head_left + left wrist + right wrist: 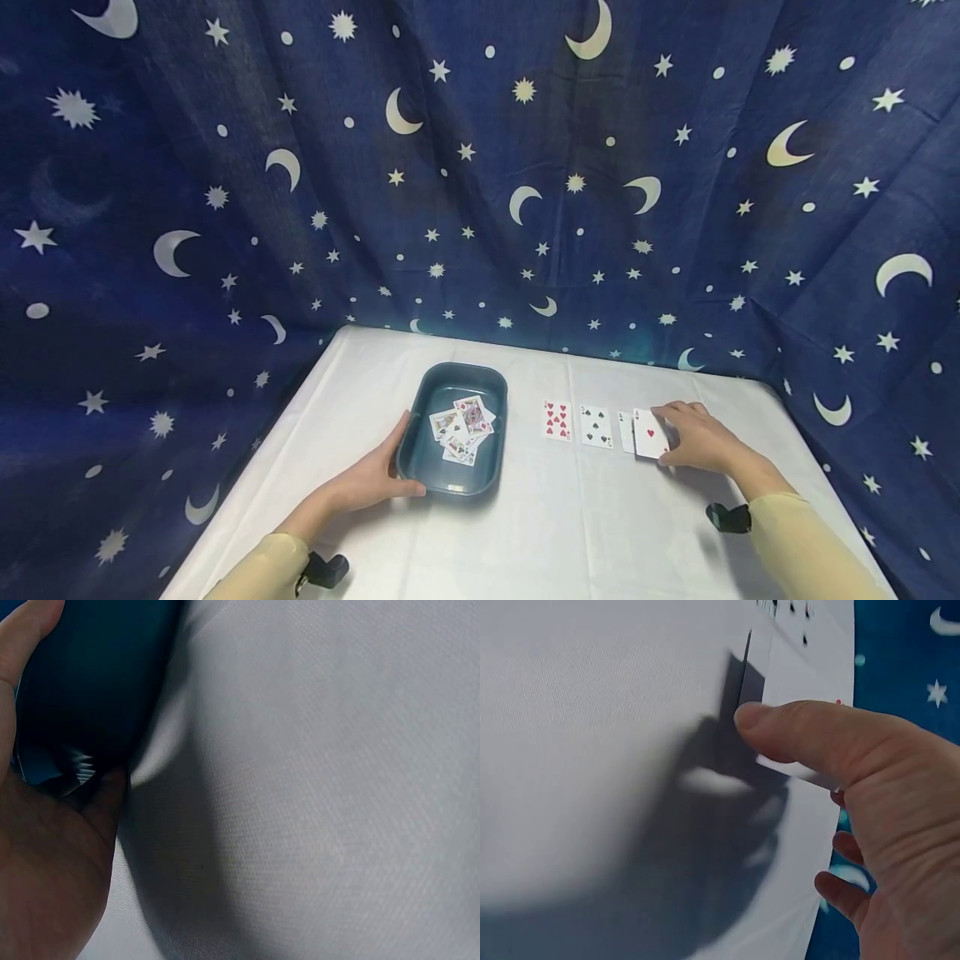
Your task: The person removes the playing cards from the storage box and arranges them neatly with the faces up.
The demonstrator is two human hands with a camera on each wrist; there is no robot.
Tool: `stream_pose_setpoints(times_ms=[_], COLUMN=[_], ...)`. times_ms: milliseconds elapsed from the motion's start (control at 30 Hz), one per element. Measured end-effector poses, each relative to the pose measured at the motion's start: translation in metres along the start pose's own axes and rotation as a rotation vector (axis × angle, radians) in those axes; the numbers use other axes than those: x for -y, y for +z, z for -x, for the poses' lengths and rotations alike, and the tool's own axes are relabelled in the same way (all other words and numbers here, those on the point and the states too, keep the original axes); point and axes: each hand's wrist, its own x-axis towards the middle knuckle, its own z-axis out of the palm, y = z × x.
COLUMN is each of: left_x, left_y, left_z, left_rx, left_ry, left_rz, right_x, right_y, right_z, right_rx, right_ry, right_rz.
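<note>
Between right hand [697, 437] fingertips, ace of hearts [649, 434]

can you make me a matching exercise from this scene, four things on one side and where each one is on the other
Things:
1. left hand
2. right hand
3. face cards
4. nine of hearts

Places or states:
a. lying inside the tray
b. left end of the card row on the table
c. gripping the tray's near left rim
d. pinching the ace of hearts at the row's right end

Pairs: 1-c, 2-d, 3-a, 4-b
</note>
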Motion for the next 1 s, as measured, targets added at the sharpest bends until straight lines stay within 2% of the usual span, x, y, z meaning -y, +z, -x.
stream_pose_setpoints(times_ms=[267,633,867,1000], left_x=[0.001,0.002,0.001,0.001], left_y=[0.0,0.002,0.001,0.001], left_z=[-0.001,-0.001,-0.001,-0.001], left_rx=[0.004,-0.006,-0.001,-0.004], left_ry=[-0.002,0.013,-0.002,-0.01], left_rz=[0.005,0.017,0.0,-0.013], right_x=[-0.025,-0.033,-0.041,-0.041], right_y=[-0.001,-0.01,-0.005,-0.004], right_z=[0.01,0.014,0.01,0.008], right_rx=[0.019,0.075,0.141,0.166], right_ry=[0.029,0.098,0.17,0.178], right_rz=[0.044,0.052,-0.008,-0.034])
